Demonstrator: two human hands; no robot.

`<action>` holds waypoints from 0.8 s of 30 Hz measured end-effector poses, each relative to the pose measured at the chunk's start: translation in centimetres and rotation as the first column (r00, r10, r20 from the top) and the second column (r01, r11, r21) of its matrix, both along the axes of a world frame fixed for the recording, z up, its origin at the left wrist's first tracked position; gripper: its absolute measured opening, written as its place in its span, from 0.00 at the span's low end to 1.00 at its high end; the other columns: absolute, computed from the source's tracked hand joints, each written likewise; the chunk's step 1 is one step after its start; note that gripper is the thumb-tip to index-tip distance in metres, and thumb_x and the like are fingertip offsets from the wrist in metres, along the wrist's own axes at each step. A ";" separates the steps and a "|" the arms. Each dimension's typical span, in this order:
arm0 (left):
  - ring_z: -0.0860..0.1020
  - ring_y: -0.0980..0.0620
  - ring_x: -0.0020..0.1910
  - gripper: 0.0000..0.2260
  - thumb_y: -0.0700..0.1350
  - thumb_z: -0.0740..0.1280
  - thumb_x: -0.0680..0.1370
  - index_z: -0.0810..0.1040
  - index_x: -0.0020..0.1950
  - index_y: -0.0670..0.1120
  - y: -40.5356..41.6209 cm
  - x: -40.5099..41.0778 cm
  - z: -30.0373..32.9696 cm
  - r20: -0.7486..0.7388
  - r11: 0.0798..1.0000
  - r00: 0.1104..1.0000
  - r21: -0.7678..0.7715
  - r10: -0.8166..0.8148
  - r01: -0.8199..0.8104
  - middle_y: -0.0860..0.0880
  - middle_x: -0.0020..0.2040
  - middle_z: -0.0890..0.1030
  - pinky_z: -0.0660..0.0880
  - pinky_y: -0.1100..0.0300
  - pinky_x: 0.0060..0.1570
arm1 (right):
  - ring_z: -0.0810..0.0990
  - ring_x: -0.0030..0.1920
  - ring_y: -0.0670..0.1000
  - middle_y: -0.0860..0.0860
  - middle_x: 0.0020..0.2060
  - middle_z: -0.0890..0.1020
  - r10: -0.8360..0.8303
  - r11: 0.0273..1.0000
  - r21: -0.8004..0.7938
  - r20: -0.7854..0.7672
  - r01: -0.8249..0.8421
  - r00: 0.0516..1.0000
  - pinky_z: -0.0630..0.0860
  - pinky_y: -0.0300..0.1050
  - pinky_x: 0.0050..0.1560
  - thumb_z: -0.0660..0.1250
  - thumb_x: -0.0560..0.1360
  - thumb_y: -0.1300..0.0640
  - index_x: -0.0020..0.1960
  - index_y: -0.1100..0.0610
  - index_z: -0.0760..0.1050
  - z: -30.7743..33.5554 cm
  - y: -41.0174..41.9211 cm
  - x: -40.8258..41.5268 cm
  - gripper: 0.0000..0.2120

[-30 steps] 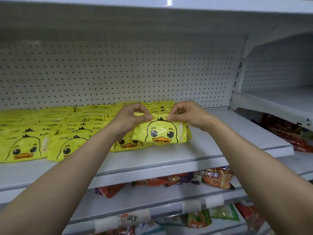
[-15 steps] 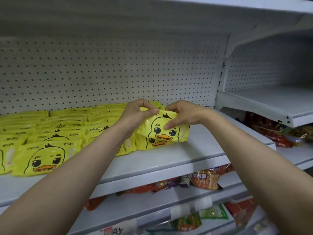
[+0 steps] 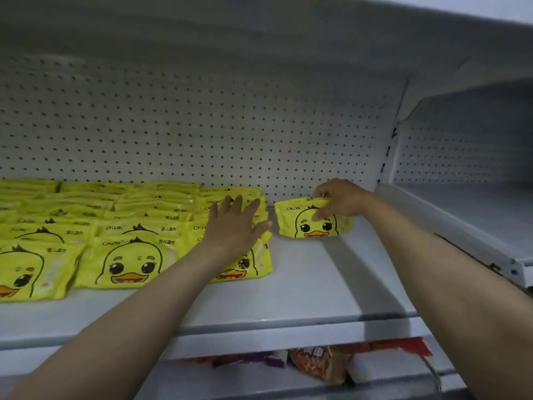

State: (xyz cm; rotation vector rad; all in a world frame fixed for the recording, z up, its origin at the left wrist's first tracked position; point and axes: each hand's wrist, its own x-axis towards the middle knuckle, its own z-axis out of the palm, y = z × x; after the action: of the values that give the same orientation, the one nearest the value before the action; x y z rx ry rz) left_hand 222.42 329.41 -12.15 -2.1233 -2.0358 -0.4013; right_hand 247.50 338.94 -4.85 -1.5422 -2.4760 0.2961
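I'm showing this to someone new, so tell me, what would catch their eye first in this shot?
First, the rows of bright yellow duck-face packs overlapping across the left half of the white shelf. Next, one single pack set apart to their right, close to the pegboard back wall. The right hand pinches its top edge, while the left hand lies flat and open on the rightmost row.

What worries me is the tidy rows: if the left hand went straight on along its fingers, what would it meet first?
Probably the rear yellow duck packs of the rightmost column, just beyond the left hand; behind them stands the pegboard back wall. Depth is unclear.
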 end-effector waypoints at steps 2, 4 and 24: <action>0.50 0.42 0.78 0.31 0.68 0.46 0.78 0.52 0.79 0.57 0.0 0.2 -0.3 -0.008 0.999 1.000 0.033 0.017 -0.017 0.45 0.79 0.57 0.47 0.41 0.75 | 0.76 0.41 0.45 0.42 0.39 0.79 0.026 1.000 -0.014 -0.022 -0.027 0.999 0.68 0.42 0.39 0.82 0.62 0.46 0.40 0.45 0.75 -1.3 1.8 -0.1 0.16; 0.50 0.43 0.78 0.31 0.68 0.45 0.78 0.52 0.79 0.58 0.1 0.3 -0.3 0.001 0.999 0.999 0.038 0.032 -0.032 0.46 0.79 0.57 0.46 0.41 0.75 | 0.76 0.41 0.45 0.42 0.38 0.79 0.056 0.998 -0.023 -0.058 -0.058 0.997 0.69 0.41 0.38 0.82 0.63 0.47 0.40 0.45 0.76 -2.2 3.4 -0.5 0.15; 0.66 0.45 0.70 0.29 0.70 0.54 0.76 0.70 0.70 0.55 0.6 2.3 0.6 0.042 0.981 0.981 0.037 0.188 -0.189 0.48 0.68 0.73 0.62 0.47 0.68 | 0.77 0.56 0.54 0.51 0.56 0.81 0.062 0.975 0.219 -0.056 -0.048 0.997 0.68 0.44 0.46 0.78 0.66 0.47 0.62 0.51 0.76 -5.2 10.2 -3.9 0.27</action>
State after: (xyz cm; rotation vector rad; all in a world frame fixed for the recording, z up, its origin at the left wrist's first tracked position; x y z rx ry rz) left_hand 224.77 330.05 -11.54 -1.8919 -2.2058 -0.4538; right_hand 243.55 349.13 -10.03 -1.3583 -2.4136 0.0766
